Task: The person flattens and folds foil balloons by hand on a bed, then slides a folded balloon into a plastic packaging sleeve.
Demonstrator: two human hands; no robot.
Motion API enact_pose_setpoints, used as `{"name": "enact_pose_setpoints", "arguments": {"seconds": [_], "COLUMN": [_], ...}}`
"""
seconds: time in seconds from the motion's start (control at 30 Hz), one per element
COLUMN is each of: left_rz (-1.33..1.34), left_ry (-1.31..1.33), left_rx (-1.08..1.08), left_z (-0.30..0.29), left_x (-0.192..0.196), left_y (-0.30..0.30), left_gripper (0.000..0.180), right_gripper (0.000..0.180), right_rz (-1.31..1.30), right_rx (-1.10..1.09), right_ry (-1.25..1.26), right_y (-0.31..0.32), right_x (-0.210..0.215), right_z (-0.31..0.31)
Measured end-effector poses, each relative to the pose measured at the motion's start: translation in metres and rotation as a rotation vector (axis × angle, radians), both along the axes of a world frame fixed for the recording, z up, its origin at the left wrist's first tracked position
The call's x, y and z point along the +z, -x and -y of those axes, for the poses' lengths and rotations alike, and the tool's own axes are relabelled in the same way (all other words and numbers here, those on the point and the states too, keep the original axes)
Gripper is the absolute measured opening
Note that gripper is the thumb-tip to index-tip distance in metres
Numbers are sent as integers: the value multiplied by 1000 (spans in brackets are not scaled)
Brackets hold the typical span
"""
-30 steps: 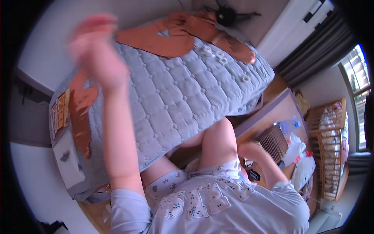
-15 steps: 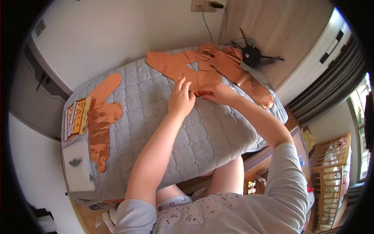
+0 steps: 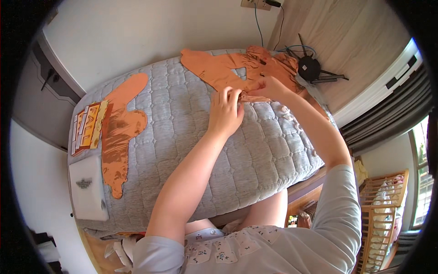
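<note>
Both hands are stretched over a grey quilted mattress (image 3: 191,150). My left hand (image 3: 225,113) pinches the edge of a thin tan stocking (image 3: 214,68) that lies in a bunched pile at the far side. My right hand (image 3: 271,87) grips the same tan fabric just to the right, fingers closed on it. A second flattened pair of tan stockings (image 3: 119,132) lies along the left part of the mattress, apart from both hands.
A white flat box (image 3: 87,194) and a colourful flat package (image 3: 86,128) sit at the mattress's left end. A black fan base with cables (image 3: 311,68) stands by the far wall. A wooden rack (image 3: 382,214) is at the right.
My left arm came down from a raised position and both hands reached to the far stocking pile, then closed on its edge. The view tilted forward over the mattress.
</note>
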State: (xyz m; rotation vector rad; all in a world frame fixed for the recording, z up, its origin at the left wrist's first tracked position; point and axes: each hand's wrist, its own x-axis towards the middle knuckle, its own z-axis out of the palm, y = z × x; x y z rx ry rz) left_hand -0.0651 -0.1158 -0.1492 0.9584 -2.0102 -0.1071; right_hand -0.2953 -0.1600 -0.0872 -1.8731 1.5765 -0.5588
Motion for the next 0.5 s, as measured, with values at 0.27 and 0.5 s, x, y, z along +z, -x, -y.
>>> {"name": "enact_pose_setpoints", "arguments": {"seconds": [0.27, 0.5], "left_rz": [114, 97], "left_ry": [-76, -136], "left_rx": [-38, -12], "left_z": [-1, 6], "left_x": [-6, -21], "left_y": [-6, -19], "left_gripper": [58, 71], "right_gripper": [19, 29], "right_rz": [307, 562], "right_rx": [14, -318], "right_ry": [-232, 22], "right_y": [14, 11], "right_x": [24, 75], "right_z": [65, 120]}}
